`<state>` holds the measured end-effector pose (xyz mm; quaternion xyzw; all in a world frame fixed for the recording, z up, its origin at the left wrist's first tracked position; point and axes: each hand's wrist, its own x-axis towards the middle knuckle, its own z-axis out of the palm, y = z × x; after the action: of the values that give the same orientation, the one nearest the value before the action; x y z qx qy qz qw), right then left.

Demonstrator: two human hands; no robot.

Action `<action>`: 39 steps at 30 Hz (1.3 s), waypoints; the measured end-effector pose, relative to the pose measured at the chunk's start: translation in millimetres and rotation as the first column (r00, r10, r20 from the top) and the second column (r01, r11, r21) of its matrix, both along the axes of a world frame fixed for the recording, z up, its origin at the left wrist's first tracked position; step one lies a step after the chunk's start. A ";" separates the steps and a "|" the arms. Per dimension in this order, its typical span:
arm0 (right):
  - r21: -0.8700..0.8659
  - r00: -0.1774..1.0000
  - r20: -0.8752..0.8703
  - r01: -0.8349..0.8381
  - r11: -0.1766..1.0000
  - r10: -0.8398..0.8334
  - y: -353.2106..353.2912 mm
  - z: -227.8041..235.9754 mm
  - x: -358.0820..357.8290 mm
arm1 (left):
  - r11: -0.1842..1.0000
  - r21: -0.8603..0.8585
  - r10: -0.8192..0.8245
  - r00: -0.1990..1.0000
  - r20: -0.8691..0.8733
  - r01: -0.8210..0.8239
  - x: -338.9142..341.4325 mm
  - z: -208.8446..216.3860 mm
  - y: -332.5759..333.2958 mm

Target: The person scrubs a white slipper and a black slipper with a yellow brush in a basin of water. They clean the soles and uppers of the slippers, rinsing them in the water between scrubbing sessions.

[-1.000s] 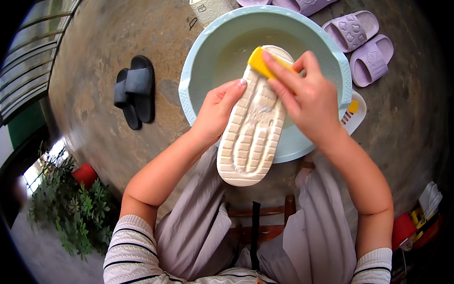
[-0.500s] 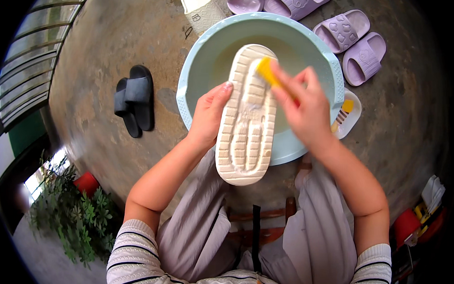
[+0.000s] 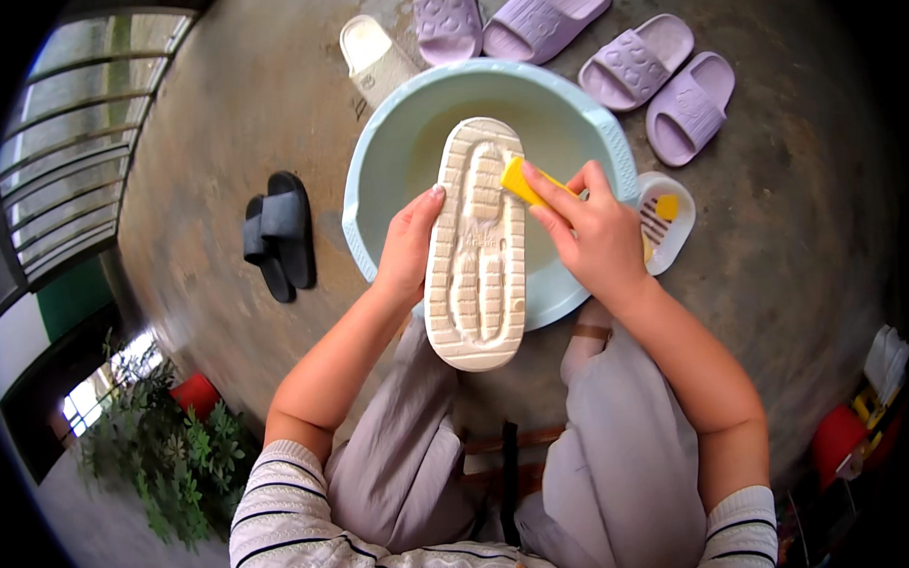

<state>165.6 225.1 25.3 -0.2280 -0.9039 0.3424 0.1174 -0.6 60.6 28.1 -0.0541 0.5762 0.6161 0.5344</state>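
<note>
A cream slipper (image 3: 476,248) is held sole up over the near part of a light blue basin (image 3: 360,167). My left hand (image 3: 410,243) is closed on its left edge, with the thumb on the rim of the sole. In my right hand (image 3: 595,229) is a yellow brush (image 3: 533,184), its head against the right side of the sole's upper half. The bristles are hidden. Wet gloss shows in the grooves of the tread. Cloudy water (image 3: 554,115) lies in the basin.
A white soap dish (image 3: 681,238) with a yellow piece stands right of the basin. Beyond are lilac slippers (image 3: 632,72) and another cream slipper (image 3: 375,66). Black slippers (image 3: 290,230) lie left, near a leafy plant (image 3: 195,463) and railing (image 3: 79,147). A red container (image 3: 838,441) stands at right.
The brush has shifted slightly down and left along the sole and is no longer blurred. The slipper appears more upright. My view has turned a little, shifting the surroundings.
</note>
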 end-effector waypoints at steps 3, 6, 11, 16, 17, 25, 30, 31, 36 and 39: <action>-0.103 0.994 -0.088 0.051 0.993 -0.060 4.1 5.4 5.1 | 0.998 0.045 -0.048 0.997 -0.059 0.051 3.9 13.7 17.3; -0.135 0.989 -0.132 0.053 0.989 -0.071 9.4 -4.5 -2.6 | 0.986 0.015 -0.163 0.981 -0.109 0.165 -7.8 20.8 20.9; -0.160 0.982 -0.185 -0.001 0.987 -0.029 10.2 -2.7 7.4 | 0.981 -0.033 -0.195 0.974 -0.119 0.192 -4.3 51.3 28.7; -0.092 0.982 -0.116 -0.162 0.983 0.151 -30.4 11.6 3.2 | 0.995 -0.011 -0.099 0.987 -0.125 0.099 -40.3 24.6 -0.3; -0.040 0.988 -0.051 -0.151 0.988 0.149 -30.2 14.3 -4.4 | 0.995 0.033 -0.093 0.992 -0.087 0.096 -42.7 15.5 -6.8; -0.041 0.983 0.038 -0.178 0.983 0.180 -50.1 22.2 -40.7 | 0.992 0.122 0.027 1.000 -0.010 -0.026 -48.1 -18.0 -35.6; 0.072 0.995 0.099 0.005 0.997 -0.013 -35.1 20.1 -87.0 | 0.989 0.126 0.076 0.995 0.059 -0.083 -42.5 -11.1 -35.9; 0.073 0.997 0.079 -0.003 0.997 -0.003 -38.2 26.2 -84.1 | 0.985 0.146 0.089 0.994 0.060 -0.096 -42.5 -7.0 -35.4; 0.017 0.991 0.077 -0.112 0.994 0.110 -75.0 44.1 -72.0 | 0.986 0.149 0.090 0.992 -0.088 -0.076 -52.9 -2.0 -42.1; 0.119 0.999 0.043 -0.005 0.993 0.000 -46.5 30.8 -106.2 | 0.980 0.178 0.093 0.995 -0.033 -0.086 -44.5 2.8 -36.4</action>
<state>59.5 178.6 56.1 -0.2269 -0.9252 0.2832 0.1108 -45.0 24.2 30.9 -0.0195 0.5272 0.6891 0.4968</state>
